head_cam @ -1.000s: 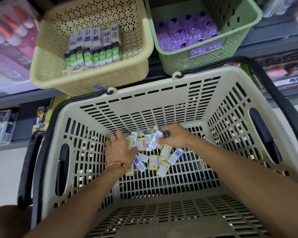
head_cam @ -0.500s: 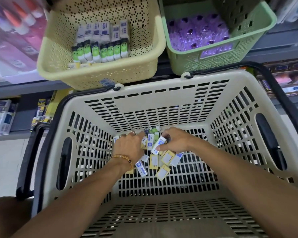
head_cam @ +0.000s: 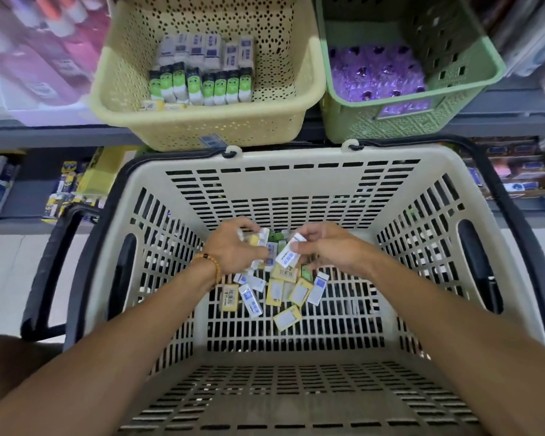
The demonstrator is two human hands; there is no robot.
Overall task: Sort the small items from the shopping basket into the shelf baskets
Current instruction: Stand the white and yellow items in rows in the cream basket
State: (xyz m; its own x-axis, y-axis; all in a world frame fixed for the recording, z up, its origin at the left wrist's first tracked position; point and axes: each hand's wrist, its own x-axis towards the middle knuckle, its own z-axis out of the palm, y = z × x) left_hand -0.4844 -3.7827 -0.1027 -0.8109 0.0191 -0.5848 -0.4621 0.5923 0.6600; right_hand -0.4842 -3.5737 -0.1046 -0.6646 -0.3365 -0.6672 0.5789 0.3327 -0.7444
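Small boxed packets in white, blue and yellow (head_cam: 277, 291) lay on the floor of the beige slotted plastic shopping basket (head_cam: 296, 158). My left hand (head_cam: 233, 250) gripped several; my right hand (head_cam: 328, 250) pinched a white-and-blue one (head_cam: 291, 251). Gathering step, I judged; next, lifting them to the far yellow perforated shelf basket (head_cam: 208, 127).

The shopping basket (head_cam: 296, 158) was beige with black handles. Inside it lay yellow-and-white and blue-and-white packets (head_cam: 277, 292). Behind it, the pale yellow shelf basket (head_cam: 202, 127) held green-and-white packets (head_cam: 202, 84); the green shelf basket (head_cam: 472, 89) held purple items (head_cam: 378, 77).
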